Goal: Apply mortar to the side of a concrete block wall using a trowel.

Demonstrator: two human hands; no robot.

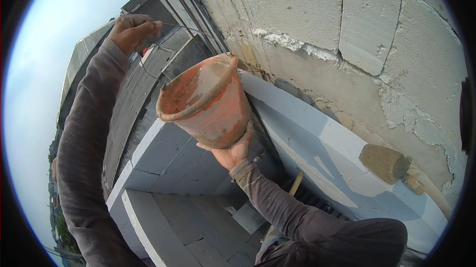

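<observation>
A worn orange bucket (215, 106) hangs tilted in front of me, its mouth turned toward the upper left. Grey residue coats its inner wall, and the bottom inside is hidden. At the upper left my left hand (133, 31) is closed round the bucket's thin wire handle (181, 26), held up and away from the rim. From below, my right hand (230, 154) cups the bucket's base, palm up, with the thumb against its side. Both arms wear long dark sleeves.
A rough block wall (292, 7) rises at the right. Along it runs a pale block ledge (317, 133) bearing a brownish block (383, 163) and a smaller chunk (413, 184). Lower pale block walls (163, 158) stand below the bucket. Roofs (84, 54) lie beyond on the left.
</observation>
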